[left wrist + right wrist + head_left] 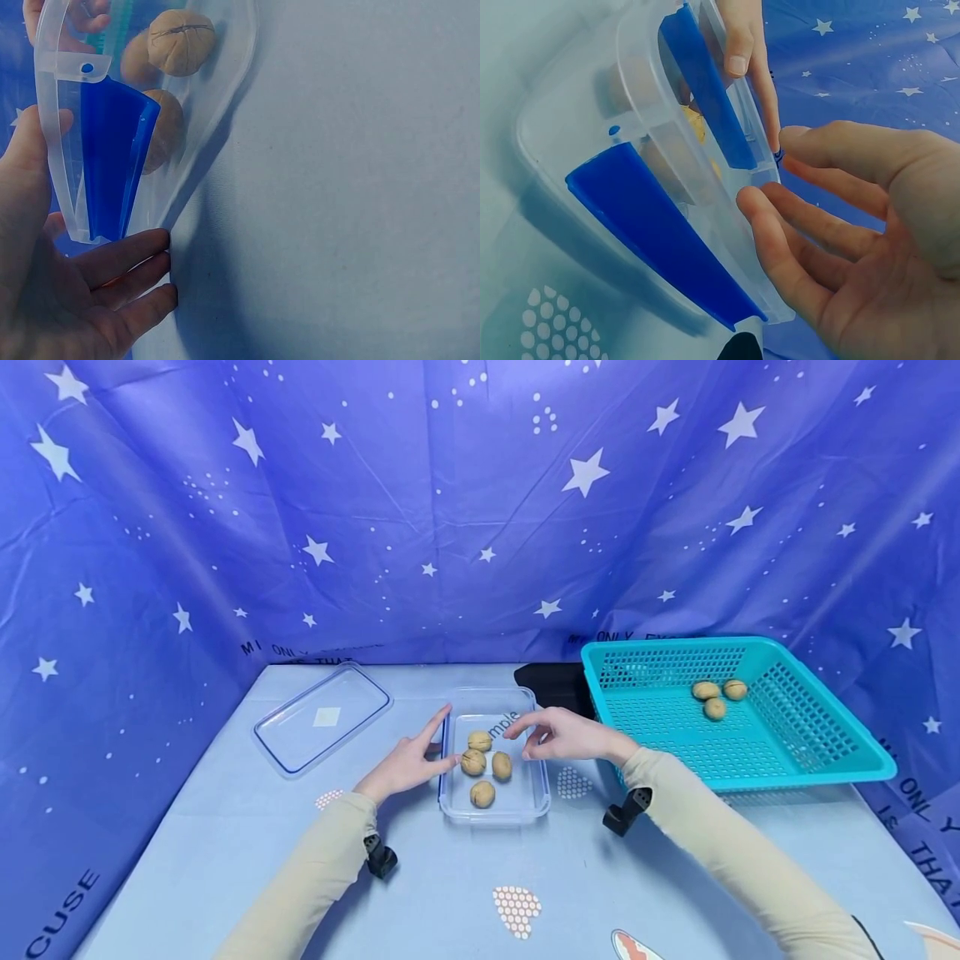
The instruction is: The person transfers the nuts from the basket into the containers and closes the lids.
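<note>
Hands [405,767] [566,735], fingers [776,255] apart, flank a clear box [522,793] of four walnuts [501,766]; basket [795,714] holds three.

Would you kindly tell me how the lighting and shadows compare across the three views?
Head view: brightest, with soft sheen on the starry backdrop; left wrist view: dimmer, the clear container casting a shadow on the tablecloth; right wrist view: also dim, with a shadow beside that container.

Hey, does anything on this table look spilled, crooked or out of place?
Nothing looks spilled: every visible walnut lies in the clear box or teal basket. Only the lid sits askew, turned at an angle to the box, on the left of the table.
</note>
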Available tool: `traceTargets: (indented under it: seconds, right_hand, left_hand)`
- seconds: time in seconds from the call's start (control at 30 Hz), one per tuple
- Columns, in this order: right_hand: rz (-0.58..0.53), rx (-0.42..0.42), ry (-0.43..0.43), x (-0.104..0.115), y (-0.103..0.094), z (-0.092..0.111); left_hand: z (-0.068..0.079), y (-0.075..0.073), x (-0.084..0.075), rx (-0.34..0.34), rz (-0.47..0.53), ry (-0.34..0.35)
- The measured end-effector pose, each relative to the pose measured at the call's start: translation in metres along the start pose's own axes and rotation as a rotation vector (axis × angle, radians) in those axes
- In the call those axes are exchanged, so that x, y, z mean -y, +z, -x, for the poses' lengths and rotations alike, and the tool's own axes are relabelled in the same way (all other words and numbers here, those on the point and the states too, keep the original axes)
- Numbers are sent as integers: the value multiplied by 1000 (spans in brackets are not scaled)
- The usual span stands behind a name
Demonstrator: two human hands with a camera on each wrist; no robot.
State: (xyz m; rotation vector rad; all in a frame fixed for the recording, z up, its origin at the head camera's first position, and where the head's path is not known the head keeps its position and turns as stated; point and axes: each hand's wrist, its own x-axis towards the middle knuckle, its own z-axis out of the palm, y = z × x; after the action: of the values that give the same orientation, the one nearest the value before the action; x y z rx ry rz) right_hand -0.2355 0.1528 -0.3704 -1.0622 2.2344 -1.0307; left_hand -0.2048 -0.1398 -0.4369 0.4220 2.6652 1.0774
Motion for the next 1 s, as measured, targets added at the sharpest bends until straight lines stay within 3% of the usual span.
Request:
traceTargets:
  seconds: [0.3,0.57,1.0]
  right_hand:
    - [-43,-14,24,-1,-2,5]
    - [-81,-66,10,1,-18,16]
    - [-88,-153,79,0,-40,39]
  left_hand:
    - [0,1,-1,9,1,-12]
    - [-3,-1,-1,7,0,-11]
    - [0,-1,-3,6,2,-8]
